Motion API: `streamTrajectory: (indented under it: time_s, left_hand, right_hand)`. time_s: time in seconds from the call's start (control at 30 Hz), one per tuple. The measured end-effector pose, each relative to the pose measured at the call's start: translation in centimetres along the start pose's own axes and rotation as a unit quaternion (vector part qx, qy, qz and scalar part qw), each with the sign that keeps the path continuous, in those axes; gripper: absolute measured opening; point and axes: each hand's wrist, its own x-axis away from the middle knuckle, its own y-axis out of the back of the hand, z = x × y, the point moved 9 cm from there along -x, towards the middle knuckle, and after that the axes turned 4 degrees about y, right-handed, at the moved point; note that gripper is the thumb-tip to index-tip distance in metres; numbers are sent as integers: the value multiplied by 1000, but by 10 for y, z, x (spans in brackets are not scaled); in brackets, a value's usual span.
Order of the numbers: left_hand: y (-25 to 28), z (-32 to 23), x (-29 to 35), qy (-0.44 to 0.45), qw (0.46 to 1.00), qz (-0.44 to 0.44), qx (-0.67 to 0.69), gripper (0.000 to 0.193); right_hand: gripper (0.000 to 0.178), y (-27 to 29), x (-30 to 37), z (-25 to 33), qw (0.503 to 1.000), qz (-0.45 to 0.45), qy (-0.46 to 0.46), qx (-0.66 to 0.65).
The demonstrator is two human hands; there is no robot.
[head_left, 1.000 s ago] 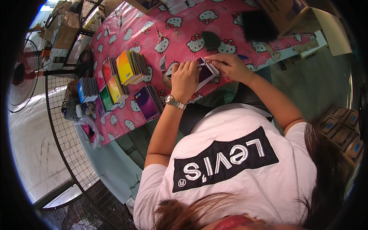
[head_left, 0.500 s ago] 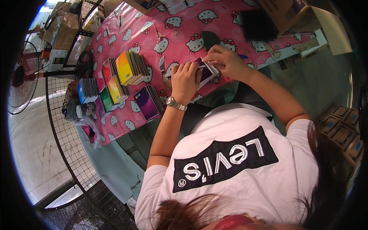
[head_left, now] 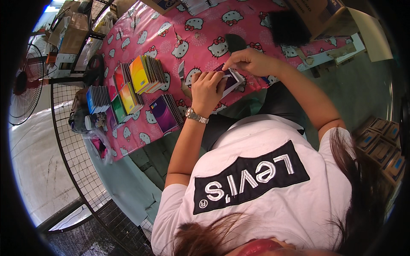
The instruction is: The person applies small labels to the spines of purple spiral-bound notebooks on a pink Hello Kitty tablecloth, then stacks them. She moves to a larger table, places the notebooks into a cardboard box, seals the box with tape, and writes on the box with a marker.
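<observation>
A small notebook (head_left: 231,81) with a dark purple cover and white page edges lies at the table's near edge, in front of my body. My left hand (head_left: 208,88) is closed over its left side, fingers bent across the cover, thumb along the near side. The index fingertip of my right hand (head_left: 252,62) touches the cover near the far edge. The other right fingers are curled in, and anything between them is hidden. To the left lie purple spiral notebooks (head_left: 164,114), a yellow-orange stack (head_left: 146,76), green and yellow ones (head_left: 128,100), and blue ones (head_left: 98,100).
A pink patterned cloth (head_left: 194,36) covers the table. A dark brush-like object (head_left: 290,27) and cardboard box (head_left: 318,19) stand at the far right. A dark rounded piece (head_left: 235,43) lies beyond my right hand. A fan (head_left: 26,83) and wire mesh (head_left: 70,128) are at left.
My right hand has shifted slightly left, its index finger moving from the notebook's far right corner onto the cover's far part. My left hand stays in place.
</observation>
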Motion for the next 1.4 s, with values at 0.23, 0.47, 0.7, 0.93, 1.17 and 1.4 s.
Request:
streamTrajectory:
  time_s: [0.23, 0.47, 0.7, 0.93, 1.17, 1.4]
  left_hand:
    - [1, 5, -2, 29, 999, 17, 30, 14]
    - [-4, 13, -10, 59, 997, 41, 36, 14]
    - [-4, 11, -9, 20, 1000, -5, 17, 13]
    - [-4, 5, 1, -4, 1000, -21, 4, 14]
    - [0, 3, 7, -31, 999, -40, 20, 15]
    - [-3, 5, -3, 0, 999, 10, 38, 15]
  right_hand:
    - [23, -2, 20, 29, 983, -91, 82, 138]
    - [22, -6, 27, 31, 968, -176, 94, 153]
    - [17, 0, 23, -7, 979, -200, -47, -8]
    - [31, -3, 14, 14, 991, -114, 51, 46]
    - [30, -4, 19, 39, 970, -76, 127, 193]
    - [30, -14, 44, 23, 976, -183, 34, 117]
